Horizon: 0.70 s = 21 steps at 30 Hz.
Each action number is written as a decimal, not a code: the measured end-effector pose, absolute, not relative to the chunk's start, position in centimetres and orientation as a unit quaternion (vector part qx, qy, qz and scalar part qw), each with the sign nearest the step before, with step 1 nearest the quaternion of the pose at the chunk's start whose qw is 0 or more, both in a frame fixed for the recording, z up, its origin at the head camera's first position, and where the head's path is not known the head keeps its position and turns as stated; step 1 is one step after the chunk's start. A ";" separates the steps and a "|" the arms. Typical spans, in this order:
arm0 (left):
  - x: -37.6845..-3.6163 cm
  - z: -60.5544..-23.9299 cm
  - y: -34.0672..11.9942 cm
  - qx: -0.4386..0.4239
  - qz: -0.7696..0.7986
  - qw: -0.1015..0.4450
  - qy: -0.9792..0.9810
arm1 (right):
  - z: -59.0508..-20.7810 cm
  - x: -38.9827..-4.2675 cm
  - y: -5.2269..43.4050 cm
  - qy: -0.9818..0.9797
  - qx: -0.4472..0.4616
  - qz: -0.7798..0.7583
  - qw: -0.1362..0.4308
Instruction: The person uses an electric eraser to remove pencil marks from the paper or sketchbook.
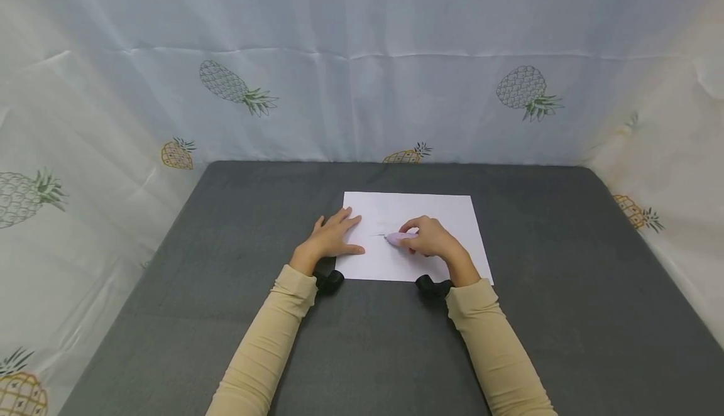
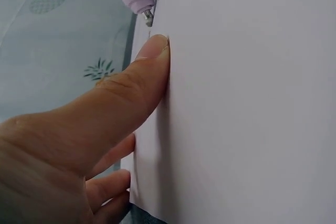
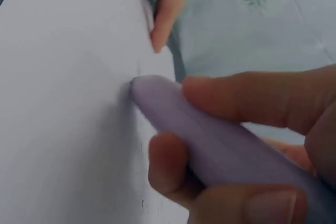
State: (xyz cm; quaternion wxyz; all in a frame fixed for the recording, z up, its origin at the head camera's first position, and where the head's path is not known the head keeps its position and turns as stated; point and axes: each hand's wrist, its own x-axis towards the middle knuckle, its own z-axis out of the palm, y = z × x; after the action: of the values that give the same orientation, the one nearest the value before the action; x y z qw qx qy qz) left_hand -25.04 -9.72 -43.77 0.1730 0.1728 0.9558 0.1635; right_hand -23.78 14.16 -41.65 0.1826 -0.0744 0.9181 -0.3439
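A sheet of white paper (image 1: 373,265) lies on the dark table, with a short dark line (image 1: 377,235) near its middle. My left hand (image 1: 328,238) rests on the paper's left side, fingers spread and thumb pointing inward. In my right hand (image 1: 434,238) I grip a lavender electric eraser (image 3: 178,119), its tip at the right end of the line. The left wrist view shows the metal collar and small grey tip (image 2: 149,20) just beyond my left thumb (image 2: 152,48). Dark specks (image 3: 142,205) dot the paper in the right wrist view.
The dark grey table (image 1: 271,202) extends on all sides of the paper. Black wrist-worn devices (image 1: 432,287) sit by both wrists, near the paper's front edge. A pale curtain (image 1: 362,102) with printed pineapples hangs behind the table and along its sides.
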 end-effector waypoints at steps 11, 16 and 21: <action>-24.9 -43.6 -9.7 0.175 0.163 0.172 0.956 | -41.6 -23.7 13.8 0.920 -0.064 -0.339 0.188; -25.0 -43.6 -9.7 0.172 0.165 0.176 0.955 | -41.7 -23.7 13.7 0.925 -0.066 -0.327 0.180; -24.9 -43.5 -9.7 0.174 0.165 0.174 0.955 | -41.5 -23.6 13.4 0.930 -0.058 -0.318 0.177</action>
State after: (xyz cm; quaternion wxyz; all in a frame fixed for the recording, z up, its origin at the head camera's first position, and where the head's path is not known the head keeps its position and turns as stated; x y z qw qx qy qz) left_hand -24.95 -9.68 -43.53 0.1738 0.1738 0.9552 0.1649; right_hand -23.61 13.41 -41.49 0.1766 -0.0583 0.9295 -0.3184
